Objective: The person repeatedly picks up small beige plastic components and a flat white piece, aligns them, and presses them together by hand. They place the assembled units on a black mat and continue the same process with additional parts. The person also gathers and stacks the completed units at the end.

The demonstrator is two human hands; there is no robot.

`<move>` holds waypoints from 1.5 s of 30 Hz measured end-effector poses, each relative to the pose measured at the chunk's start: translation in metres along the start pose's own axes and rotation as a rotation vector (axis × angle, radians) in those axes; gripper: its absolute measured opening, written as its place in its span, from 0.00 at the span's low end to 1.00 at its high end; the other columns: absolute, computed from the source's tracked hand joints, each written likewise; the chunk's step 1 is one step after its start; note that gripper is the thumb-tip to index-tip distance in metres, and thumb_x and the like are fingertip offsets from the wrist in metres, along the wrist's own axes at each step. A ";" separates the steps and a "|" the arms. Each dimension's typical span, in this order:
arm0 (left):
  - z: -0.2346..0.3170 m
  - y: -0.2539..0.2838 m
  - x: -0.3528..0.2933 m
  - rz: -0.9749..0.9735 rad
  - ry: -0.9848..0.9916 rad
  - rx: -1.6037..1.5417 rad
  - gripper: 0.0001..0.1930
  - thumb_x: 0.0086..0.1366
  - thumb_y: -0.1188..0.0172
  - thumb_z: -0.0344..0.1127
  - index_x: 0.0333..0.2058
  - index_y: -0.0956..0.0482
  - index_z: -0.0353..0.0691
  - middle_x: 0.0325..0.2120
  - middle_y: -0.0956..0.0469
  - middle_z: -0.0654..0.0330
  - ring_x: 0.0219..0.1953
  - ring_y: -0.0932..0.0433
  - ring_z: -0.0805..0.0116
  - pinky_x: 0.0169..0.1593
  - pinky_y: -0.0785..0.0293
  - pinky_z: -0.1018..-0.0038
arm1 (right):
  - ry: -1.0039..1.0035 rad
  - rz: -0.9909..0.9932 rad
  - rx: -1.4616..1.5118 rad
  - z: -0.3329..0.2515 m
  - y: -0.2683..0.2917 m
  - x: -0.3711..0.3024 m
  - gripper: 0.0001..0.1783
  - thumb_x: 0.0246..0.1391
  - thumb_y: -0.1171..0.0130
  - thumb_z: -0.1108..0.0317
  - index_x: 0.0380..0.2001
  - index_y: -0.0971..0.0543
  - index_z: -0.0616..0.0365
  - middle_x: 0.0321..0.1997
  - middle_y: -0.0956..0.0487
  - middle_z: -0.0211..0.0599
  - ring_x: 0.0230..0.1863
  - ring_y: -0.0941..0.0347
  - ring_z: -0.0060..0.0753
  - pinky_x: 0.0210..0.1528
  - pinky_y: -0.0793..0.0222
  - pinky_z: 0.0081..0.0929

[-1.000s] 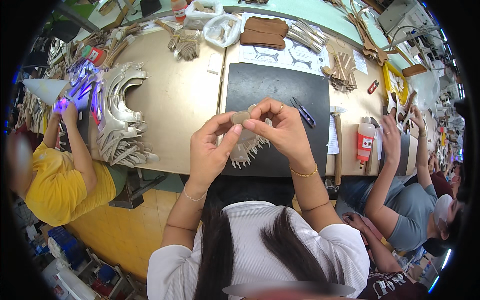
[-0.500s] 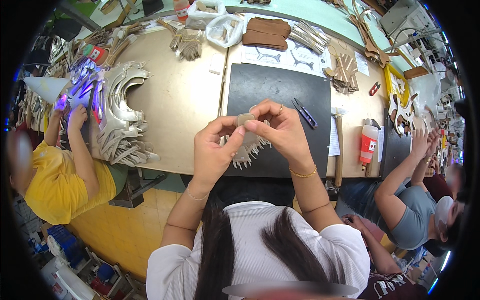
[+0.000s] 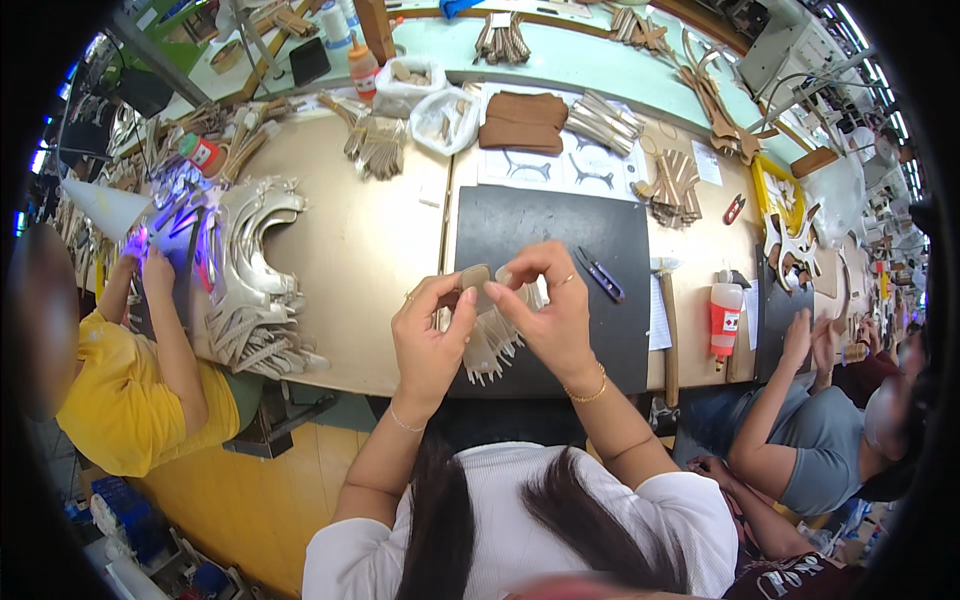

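Observation:
My left hand [image 3: 428,325] pinches the rounded tab of a beige leather-like piece [image 3: 492,345] between thumb and fingers. Thin fringe-like strips run along the lower edge of this piece, which hangs below my hands over the black mat [image 3: 560,215]. Beside the tab, the thumb and index finger of my right hand [image 3: 550,312] come together at its right edge. Whatever lies between those right fingertips is too small to make out. Dark-handled thread snips [image 3: 601,275] lie on the mat, right of my right hand.
A hammer [image 3: 669,330] and a red-liquid bottle [image 3: 725,322] are at the right. Brown leather pieces [image 3: 522,122], plastic bags [image 3: 445,120] and bundled strips [image 3: 676,190] stand farther back. Curved pale pieces [image 3: 245,260] pile up at left. Co-workers [image 3: 150,390] sit on both sides.
The view has tilted, so the table sits lower in the picture. My right fingertips have drawn slightly right, off the tab's face to its edge. My left hand keeps its pinch.

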State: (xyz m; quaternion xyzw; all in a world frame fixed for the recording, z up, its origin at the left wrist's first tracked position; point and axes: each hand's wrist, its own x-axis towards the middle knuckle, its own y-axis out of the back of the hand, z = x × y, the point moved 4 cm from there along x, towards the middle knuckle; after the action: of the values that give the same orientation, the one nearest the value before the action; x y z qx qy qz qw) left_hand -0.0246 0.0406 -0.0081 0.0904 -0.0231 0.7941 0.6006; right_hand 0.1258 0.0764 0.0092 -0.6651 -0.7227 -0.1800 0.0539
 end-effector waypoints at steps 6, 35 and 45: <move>0.007 -0.005 -0.001 -0.025 -0.218 0.251 0.16 0.60 0.39 0.22 0.48 0.21 0.32 0.38 0.18 0.52 0.34 0.20 0.66 0.39 0.24 0.73 | 0.248 0.012 -0.275 -0.013 -0.009 -0.002 0.09 0.45 0.32 0.72 0.31 0.20 0.60 0.30 0.20 0.36 0.30 0.24 0.36 0.35 0.34 0.29; 0.006 -0.007 0.004 -0.005 -0.280 0.293 0.14 0.58 0.37 0.24 0.44 0.18 0.33 0.39 0.17 0.50 0.40 0.18 0.58 0.46 0.23 0.69 | 0.255 0.081 -0.368 -0.012 -0.009 -0.004 0.04 0.48 0.35 0.76 0.30 0.19 0.60 0.28 0.18 0.37 0.27 0.24 0.36 0.33 0.33 0.28; 0.003 0.001 0.008 -0.089 -0.073 0.098 0.11 0.58 0.37 0.24 0.40 0.16 0.33 0.33 0.17 0.57 0.33 0.21 0.73 0.37 0.26 0.78 | 0.201 -0.014 -0.332 -0.015 -0.005 -0.011 0.05 0.48 0.35 0.73 0.30 0.20 0.60 0.29 0.19 0.38 0.29 0.24 0.39 0.37 0.33 0.30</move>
State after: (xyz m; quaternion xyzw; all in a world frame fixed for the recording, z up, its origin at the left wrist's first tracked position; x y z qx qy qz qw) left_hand -0.0272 0.0472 -0.0035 0.1493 -0.0021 0.7629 0.6291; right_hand 0.1198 0.0611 0.0188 -0.6386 -0.6786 -0.3626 0.0140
